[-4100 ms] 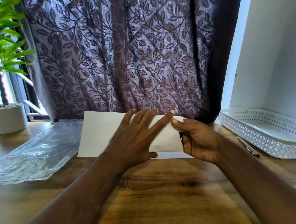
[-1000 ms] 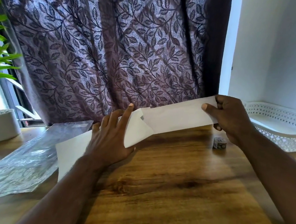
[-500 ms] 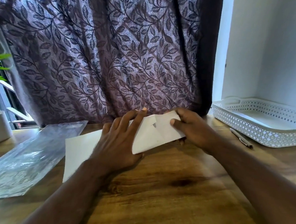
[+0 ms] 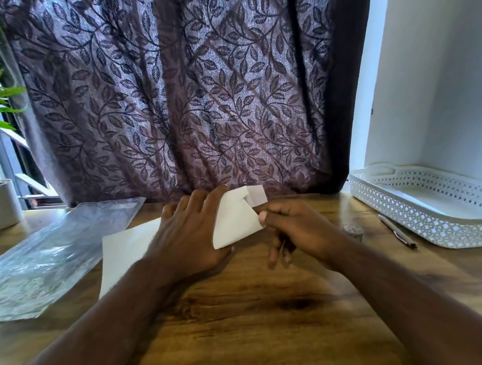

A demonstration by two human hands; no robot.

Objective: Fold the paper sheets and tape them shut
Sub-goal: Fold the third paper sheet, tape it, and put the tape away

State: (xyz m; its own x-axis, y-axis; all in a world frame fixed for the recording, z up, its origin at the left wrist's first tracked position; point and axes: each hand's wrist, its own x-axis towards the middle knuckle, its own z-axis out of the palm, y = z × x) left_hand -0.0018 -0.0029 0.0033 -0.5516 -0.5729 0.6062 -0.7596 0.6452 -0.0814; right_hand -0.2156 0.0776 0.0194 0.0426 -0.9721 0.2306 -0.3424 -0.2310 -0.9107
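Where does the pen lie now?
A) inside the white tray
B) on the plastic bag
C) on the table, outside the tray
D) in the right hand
C: the pen lies on the wooden table, just outside the wall of the white perforated tray.
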